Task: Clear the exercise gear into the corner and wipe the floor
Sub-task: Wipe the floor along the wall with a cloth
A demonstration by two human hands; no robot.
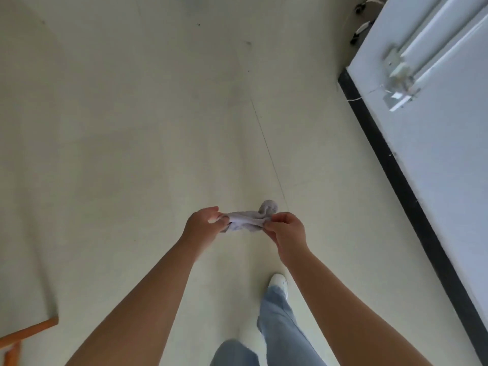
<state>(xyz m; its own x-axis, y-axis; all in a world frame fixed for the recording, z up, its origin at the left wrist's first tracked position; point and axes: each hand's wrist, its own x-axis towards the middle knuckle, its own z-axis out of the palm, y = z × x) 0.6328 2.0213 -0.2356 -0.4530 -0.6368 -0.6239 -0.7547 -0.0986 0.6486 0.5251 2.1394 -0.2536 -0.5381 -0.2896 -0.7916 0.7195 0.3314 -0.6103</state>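
Grey cloth (247, 220), bunched, stretched between both hands above the floor (118, 128). Left hand (202, 223) pinching one end, right hand (286, 229) closed on the other, fingers curled tight. No exercise gear in view. Risk from here: wiping with a wadded cloth, leaving streaks and missing the dark specks; cloth slipping from a thin pinch; catching the loose cord (355, 99) by the baseboard (396, 167).

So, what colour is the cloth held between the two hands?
Pale grey, almost white. The cloth shows in the head view, the only view.
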